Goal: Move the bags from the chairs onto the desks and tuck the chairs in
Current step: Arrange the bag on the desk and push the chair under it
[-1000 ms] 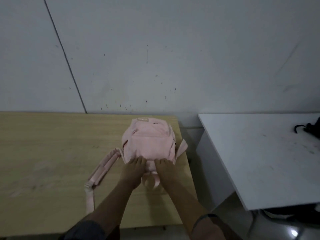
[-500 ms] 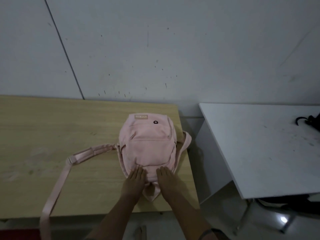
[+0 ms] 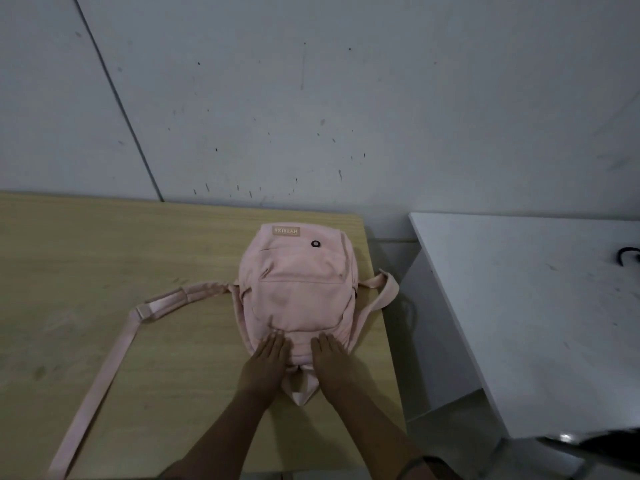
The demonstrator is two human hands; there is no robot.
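A pink backpack (image 3: 298,289) lies flat on the wooden desk (image 3: 86,271), near the desk's right end, its label toward the wall. One long pink strap (image 3: 114,355) trails left and off the front edge; another strap (image 3: 381,299) hangs over the right edge. My left hand (image 3: 265,367) and my right hand (image 3: 334,363) rest flat, palms down, on the near end of the backpack, fingers extended and side by side. Neither hand grips anything. No chair is in view.
A white desk (image 3: 536,306) stands to the right, separated from the wooden desk by a gap. A black item (image 3: 628,254) lies at its far right edge. A grey wall runs close behind both desks. Something dark shows under the white desk at bottom right.
The backpack has been laid down flat and its left strap has swung out to the left. Both hands stay pressed on its near end. The view has moved in closer.
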